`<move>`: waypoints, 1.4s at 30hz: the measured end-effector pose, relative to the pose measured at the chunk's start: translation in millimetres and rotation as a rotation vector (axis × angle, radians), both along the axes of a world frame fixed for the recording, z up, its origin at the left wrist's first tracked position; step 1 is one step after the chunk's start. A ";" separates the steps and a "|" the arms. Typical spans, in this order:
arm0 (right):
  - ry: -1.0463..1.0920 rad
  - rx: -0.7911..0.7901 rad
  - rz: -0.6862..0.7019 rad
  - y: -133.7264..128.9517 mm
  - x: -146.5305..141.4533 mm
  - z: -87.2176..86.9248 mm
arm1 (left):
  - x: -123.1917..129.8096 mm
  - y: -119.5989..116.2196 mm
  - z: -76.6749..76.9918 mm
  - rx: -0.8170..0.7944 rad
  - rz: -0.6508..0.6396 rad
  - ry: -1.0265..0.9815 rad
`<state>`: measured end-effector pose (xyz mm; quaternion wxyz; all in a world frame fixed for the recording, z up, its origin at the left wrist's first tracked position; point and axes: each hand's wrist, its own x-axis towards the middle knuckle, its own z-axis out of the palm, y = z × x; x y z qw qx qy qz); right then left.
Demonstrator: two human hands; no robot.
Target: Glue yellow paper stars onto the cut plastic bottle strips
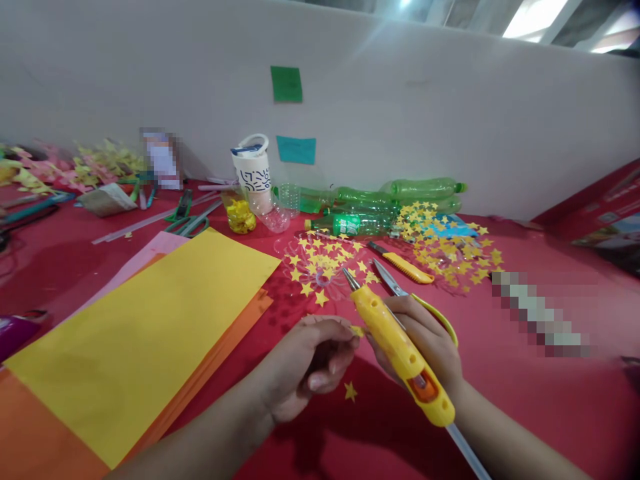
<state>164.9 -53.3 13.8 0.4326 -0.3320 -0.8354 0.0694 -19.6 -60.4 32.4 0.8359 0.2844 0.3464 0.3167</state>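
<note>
My left hand [313, 363] pinches a small yellow star [357, 331] between thumb and forefinger. Wrapped round a yellow glue gun [400, 347], my right hand [425, 337] is just right of it, and the gun's metal tip points up and left. One loose star [351, 391] lies on the red table below my hands. Beyond them is a clear plastic piece [323, 277] with several yellow stars on and around it. Scissors [390, 279] and a yellow cutter [407, 267] lie close behind my right hand, which partly hides the scissors.
Yellow paper [150, 333] covers orange and pink sheets at the left. Green bottles [370, 223], a white cup [253, 172] and a jar of yellow pieces [240, 217] stand or lie near the wall. A second star cluster [450, 250] is at the right.
</note>
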 end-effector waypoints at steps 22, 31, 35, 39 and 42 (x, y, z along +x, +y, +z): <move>0.085 -0.280 0.012 31.4 -12.9 3.2 | 0.2 6.9 -12.0 0.381 0.187 0.530; 0.105 -0.300 0.014 31.0 -14.9 -4.0 | 0.4 6.8 -10.7 0.277 0.200 0.347; 0.104 -0.318 -0.019 31.4 -17.3 -3.8 | 0.2 5.5 -14.5 0.334 0.192 0.413; 0.095 -0.290 -0.033 32.0 -19.7 -3.6 | 1.0 5.7 -16.2 0.347 0.190 0.441; 0.086 -0.283 -0.036 32.4 -20.4 -4.1 | 2.5 6.2 -14.0 0.341 0.199 0.420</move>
